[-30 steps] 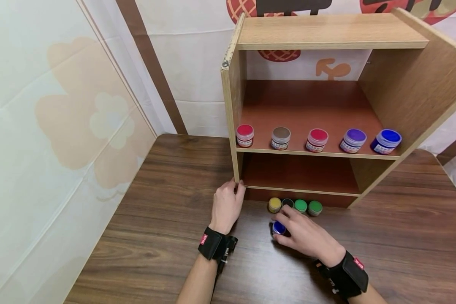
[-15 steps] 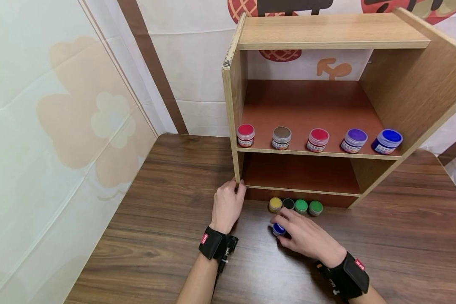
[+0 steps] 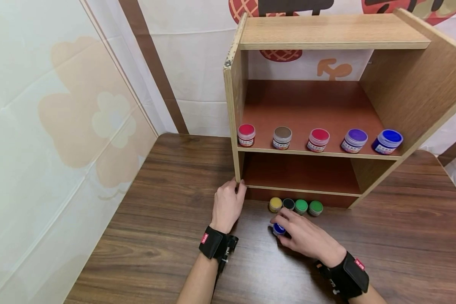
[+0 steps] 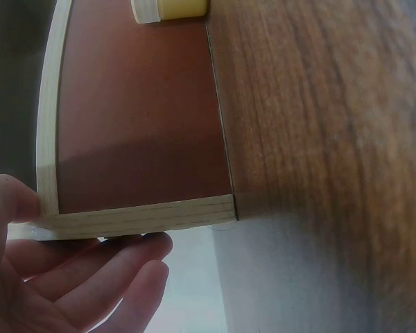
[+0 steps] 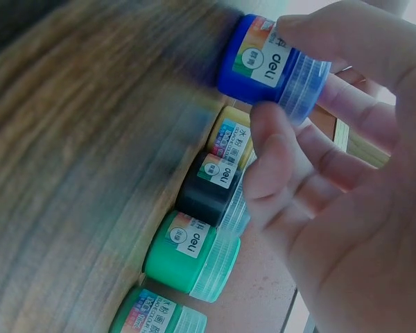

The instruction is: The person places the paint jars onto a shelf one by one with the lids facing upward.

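A blue paint jar point(image 3: 278, 229) stands on the table with my right hand point(image 3: 305, 235) around it. In the right wrist view, the thumb and fingers grip that jar near its clear lid. My left hand point(image 3: 228, 205) holds the lower left corner of the wooden shelf point(image 3: 232, 105). Its thumb lies on one side of the panel and its fingers on the other in the left wrist view. Just behind the blue jar, a yellow jar point(image 3: 275, 204), a black jar point(image 3: 288, 204), a light green jar point(image 3: 301, 206) and a dark green jar point(image 3: 316, 208) form a row.
Along the upper board's front edge stand a red jar point(image 3: 246, 135), a brown jar point(image 3: 282, 138), another red jar point(image 3: 318, 140), a purple jar point(image 3: 354, 141) and a larger-looking blue jar point(image 3: 387, 142). A patterned cloth point(image 3: 201, 63) hangs behind the dark wooden table point(image 3: 148, 219).
The thumb and fingers of my right hand have come in around the blue jar and now grip it. My left hand has stayed on the shelf corner.
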Demonstrator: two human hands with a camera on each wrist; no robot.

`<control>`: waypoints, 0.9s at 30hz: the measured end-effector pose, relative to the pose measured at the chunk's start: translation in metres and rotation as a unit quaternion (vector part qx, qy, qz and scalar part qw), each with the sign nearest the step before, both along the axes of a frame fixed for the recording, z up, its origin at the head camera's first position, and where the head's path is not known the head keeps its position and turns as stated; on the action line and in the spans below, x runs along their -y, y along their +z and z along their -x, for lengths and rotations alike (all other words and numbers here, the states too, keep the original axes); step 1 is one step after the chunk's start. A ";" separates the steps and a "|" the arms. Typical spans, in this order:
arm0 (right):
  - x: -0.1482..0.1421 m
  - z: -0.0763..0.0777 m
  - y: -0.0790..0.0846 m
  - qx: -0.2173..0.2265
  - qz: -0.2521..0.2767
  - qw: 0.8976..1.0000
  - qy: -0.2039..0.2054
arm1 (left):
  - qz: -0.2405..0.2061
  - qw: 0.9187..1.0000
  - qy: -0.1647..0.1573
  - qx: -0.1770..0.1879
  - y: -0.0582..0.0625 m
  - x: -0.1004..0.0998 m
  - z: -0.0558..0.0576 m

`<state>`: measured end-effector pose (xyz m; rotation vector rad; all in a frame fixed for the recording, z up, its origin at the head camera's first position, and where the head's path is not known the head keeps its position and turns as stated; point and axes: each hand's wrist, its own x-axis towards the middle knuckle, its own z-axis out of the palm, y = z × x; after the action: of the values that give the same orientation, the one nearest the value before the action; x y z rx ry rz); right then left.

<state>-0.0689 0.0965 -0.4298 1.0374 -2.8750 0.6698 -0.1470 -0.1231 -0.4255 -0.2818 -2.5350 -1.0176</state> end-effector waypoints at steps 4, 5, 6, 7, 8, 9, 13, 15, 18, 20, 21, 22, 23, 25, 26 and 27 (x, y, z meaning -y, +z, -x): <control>0.000 0.000 0.000 0.002 0.001 1.000 0.003 | -0.003 1.000 0.000 0.000 0.001 0.000 0.000; 0.000 0.000 0.000 0.002 0.002 1.000 0.004 | -0.003 1.000 0.000 0.000 0.001 0.000 0.000; 0.000 0.000 0.000 0.002 0.002 1.000 0.004 | -0.002 1.000 -0.001 0.001 0.001 0.000 0.000; 0.000 0.000 0.000 0.002 0.003 1.000 0.004 | -0.001 1.000 0.000 0.001 0.000 0.000 0.000; 0.000 0.000 0.000 0.002 0.004 1.000 0.004 | -0.001 1.000 0.000 0.002 0.000 0.000 0.000; 0.000 0.000 0.000 0.003 0.005 1.000 0.005 | -0.001 1.000 0.000 0.003 0.001 0.000 0.000; 0.001 0.000 0.000 0.005 0.006 1.000 0.009 | 0.001 1.000 0.002 0.004 0.001 0.000 0.000; 0.002 0.000 0.001 0.005 0.006 1.000 0.011 | 0.002 1.000 0.003 0.003 0.001 0.001 0.000; 0.003 0.000 0.004 0.001 0.007 1.000 0.014 | 0.002 1.000 0.003 0.001 0.001 0.001 -0.001; 0.004 0.001 0.006 -0.005 0.008 1.000 0.015 | 0.002 1.000 0.003 0.000 0.001 0.001 -0.001; 0.004 0.001 0.007 -0.009 0.008 1.000 0.016 | 0.003 1.000 0.003 -0.001 0.001 0.001 -0.001; 0.005 0.001 0.008 -0.012 0.008 1.000 0.016 | 0.003 1.000 0.003 -0.001 0.001 0.001 -0.001; 0.005 0.001 0.009 -0.016 0.007 1.000 0.016 | 0.002 1.000 0.003 -0.001 0.001 0.001 -0.001; 0.006 0.002 0.013 -0.023 0.007 1.000 0.017 | 0.002 1.000 0.001 0.000 0.001 0.002 -0.001; 0.007 0.002 0.014 -0.025 0.008 1.000 0.017 | 0.001 1.000 -0.001 0.002 0.001 0.002 -0.001; 0.008 0.003 0.017 -0.026 0.010 0.999 0.016 | -0.001 1.000 -0.004 0.004 0.001 0.002 -0.002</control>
<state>-0.0719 0.0888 -0.4131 1.0844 -2.8076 0.6602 -0.1454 -0.1252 -0.4240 -0.2885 -2.5430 -1.0254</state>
